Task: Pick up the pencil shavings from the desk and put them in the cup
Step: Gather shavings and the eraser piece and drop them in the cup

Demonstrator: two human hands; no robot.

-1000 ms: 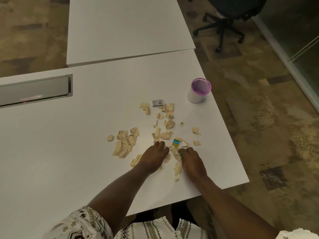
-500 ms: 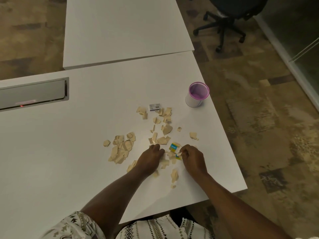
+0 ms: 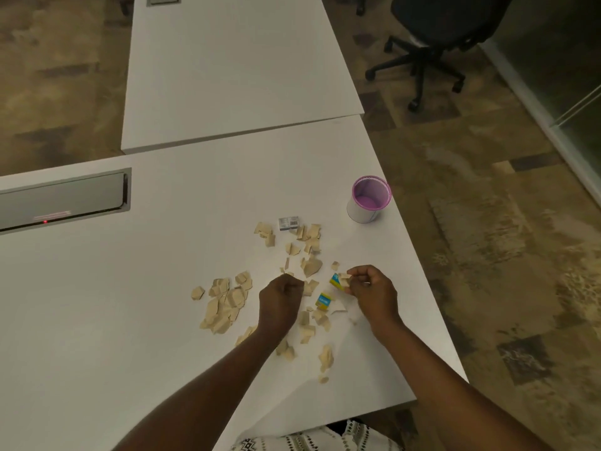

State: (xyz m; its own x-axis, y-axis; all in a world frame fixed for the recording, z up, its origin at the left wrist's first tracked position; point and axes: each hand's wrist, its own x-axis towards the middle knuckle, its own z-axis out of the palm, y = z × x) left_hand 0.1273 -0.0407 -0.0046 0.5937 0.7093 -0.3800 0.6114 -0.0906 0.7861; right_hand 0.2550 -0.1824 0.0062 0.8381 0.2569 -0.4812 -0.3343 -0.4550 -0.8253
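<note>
Several beige shavings (image 3: 227,302) lie scattered over the white desk (image 3: 130,320), in a heap at the left and more near the front edge. A white cup with a pink rim (image 3: 369,203) stands upright at the desk's right side. My right hand (image 3: 370,292) is lifted a little above the desk and pinches a few beige pieces plus a blue-and-yellow scrap. My left hand (image 3: 281,297) is curled into a fist among the shavings; what it holds is hidden. Another blue-and-yellow scrap (image 3: 323,301) lies between my hands.
A small grey printed box (image 3: 288,222) lies behind the shavings. A metal cable hatch (image 3: 61,198) is set in the desk at the left. A second white desk (image 3: 234,66) abuts behind. A black office chair (image 3: 432,37) stands on the carpet at the right.
My right hand has risen off the desk with a pinch of pieces. My left hand has closed from flat fingers into a fist.
</note>
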